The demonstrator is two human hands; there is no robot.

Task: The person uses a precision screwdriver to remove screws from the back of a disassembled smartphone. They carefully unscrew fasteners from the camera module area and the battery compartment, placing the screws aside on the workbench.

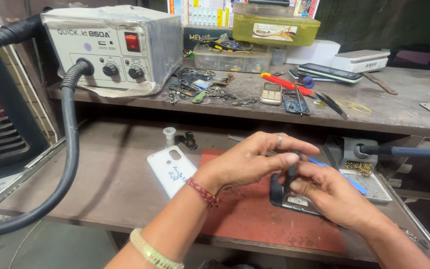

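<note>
My left hand (250,162) reaches across a red work mat (255,219), its fingertips pinching a small dark part above an opened dark phone (289,199). My right hand (332,192) rests on that phone and grips it from the right side, thumb near the dark part. The phone lies on the mat with its inside facing up; much of it is hidden under both hands. A white phone back cover (170,169) lies on the table just left of the mat.
A grey hot-air rework station (113,50) with a thick black hose (68,149) stands on the upper shelf at left. That shelf carries loose phone parts (200,87), a small keypad phone (270,93), a circuit board (294,102), red-handled tool (279,82), tweezers (332,104). A soldering-iron stand (347,149) sits at right.
</note>
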